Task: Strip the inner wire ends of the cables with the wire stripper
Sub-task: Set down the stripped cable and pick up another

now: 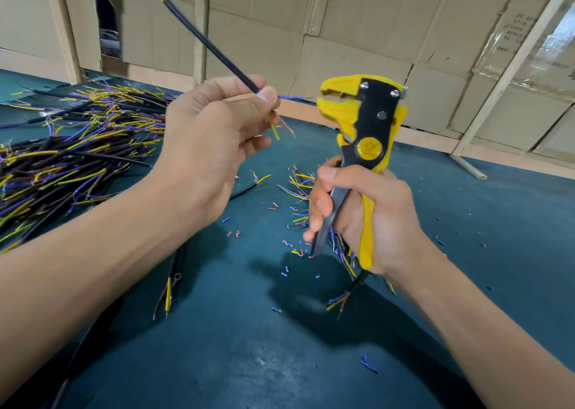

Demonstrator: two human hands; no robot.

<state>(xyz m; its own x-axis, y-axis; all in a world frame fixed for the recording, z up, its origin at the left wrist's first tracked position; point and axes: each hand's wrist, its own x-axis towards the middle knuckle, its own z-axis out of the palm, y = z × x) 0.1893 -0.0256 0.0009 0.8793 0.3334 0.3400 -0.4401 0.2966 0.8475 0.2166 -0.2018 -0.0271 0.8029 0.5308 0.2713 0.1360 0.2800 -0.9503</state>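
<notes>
Cable (211,46): a black-sheathed length is slanting up and away from the left hand (205,141); its blue inner wire (291,97) is reaching right toward the stripper's head, with its tip just at the yellow jaws; a yellow-green wire (274,130) and a copper strand are hanging below the fingers
Left hand: is pinching the cable between thumb and curled fingers, raised above the mat
Wire stripper (362,119): is standing upright, head pointing left; jaws are sitting slightly apart
Right hand (367,219): is gripping the stripper's handles, fingers wrapped round them
Cable pile (71,159): is lying at left on the teal mat (249,362)
Insulation scraps (289,247): are lying scattered beneath the stripper
</notes>
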